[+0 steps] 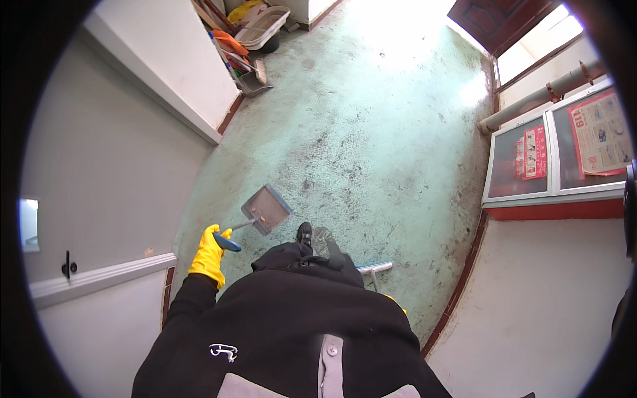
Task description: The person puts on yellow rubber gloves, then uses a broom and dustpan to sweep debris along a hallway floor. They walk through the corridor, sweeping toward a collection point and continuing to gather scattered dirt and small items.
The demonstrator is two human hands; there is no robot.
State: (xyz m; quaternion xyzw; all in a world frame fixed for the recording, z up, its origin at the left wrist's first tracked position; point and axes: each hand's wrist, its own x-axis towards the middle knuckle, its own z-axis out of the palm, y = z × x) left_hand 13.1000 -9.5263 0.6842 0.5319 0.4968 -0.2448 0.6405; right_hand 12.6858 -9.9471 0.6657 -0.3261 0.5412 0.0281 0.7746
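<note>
My left hand [209,255], in a yellow rubber glove, is closed around the blue grip of a long-handled dustpan [267,207]. The pan is grey with a blue edge, and a few small orange bits lie in it. It is held out over the green floor, left of my black shoe [304,232]. Only a sliver of yellow glove shows of my right hand [397,304], at the right side of my dark top; its fingers are hidden. Near it, a pale, narrow floor-tool head [376,267] on a thin pole juts out beside my leg.
At the far left, a white tub [263,28], another dustpan [254,84] and several tools crowd a wall corner. A grey door [113,166] flanks me on the left. A glass-fronted cabinet [517,204] and a pipe [531,101] line the right wall; a dark red door [494,23] stands beyond.
</note>
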